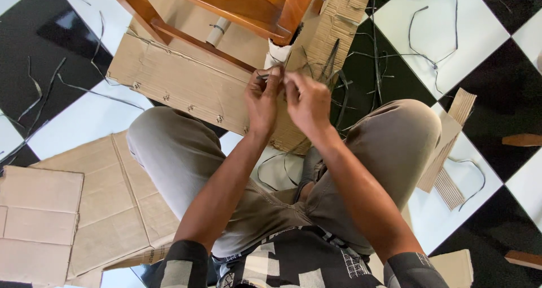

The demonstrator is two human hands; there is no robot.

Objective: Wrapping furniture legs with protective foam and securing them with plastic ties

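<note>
Near twelve o'clock of the view, just above the knees, both hands meet at a bundle of thin black plastic strips [274, 73]. The left hand [263, 99] has its grip pinched on the strip ends with thumb and forefingers, and the right hand [307, 100] is likewise clenched on the same strips, its fingertips touching those of the left. More of the strips [333, 59] fan out toward one o'clock from the right hand, across a sheet of corrugated cardboard [180, 79] that wraps the lower part of a wooden chair frame [243, 6]. The frame's varnished leg [293, 11] comes down right above the hands, with a scrap of white paper [278, 54] at its foot. Metal staples [192, 107] dot the cardboard's lower edge.

The person sits on a black-and-white checkered floor [485, 17], knees in grey trousers [175, 147] spread toward nine and three o'clock. Loose black strips [435, 45] lie curled on the white tile at two o'clock, others [39, 96] at ten o'clock. Flattened cardboard pieces [68, 209] lie at eight o'clock, and a narrow corrugated offcut [449, 147] lies beside the right knee at three o'clock. A small wooden block [522, 139] rests at the right edge.
</note>
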